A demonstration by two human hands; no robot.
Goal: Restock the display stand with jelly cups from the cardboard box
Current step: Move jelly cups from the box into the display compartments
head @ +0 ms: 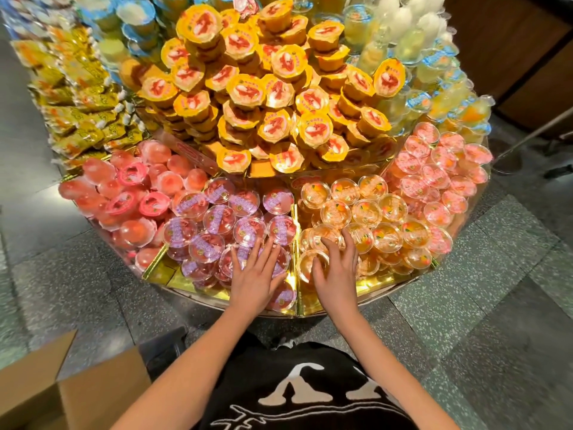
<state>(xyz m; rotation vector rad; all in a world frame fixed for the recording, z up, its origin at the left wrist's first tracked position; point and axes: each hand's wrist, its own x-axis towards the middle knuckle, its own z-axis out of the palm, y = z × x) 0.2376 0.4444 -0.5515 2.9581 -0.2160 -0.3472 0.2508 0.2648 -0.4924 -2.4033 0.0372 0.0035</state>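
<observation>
The purple-lidded jelly cups (pixel 219 219) are lying right under your left hand (pixel 254 276), whose fingers are stretching flat and straight across the lids, gripping nothing. The orange jelly cups (pixel 367 212) are sitting beneath your right hand (pixel 336 271). Its fingers are bending loosely over them, and I cannot tell whether they are pinching one. The cups are looking light, slick and thin-walled, so you will likely be safest taking each by its stiffer rim. The gold divider (pixel 298 302) is running between your two thumbs, and the cardboard box (pixel 93 395) is waiting well behind your left wrist.
</observation>
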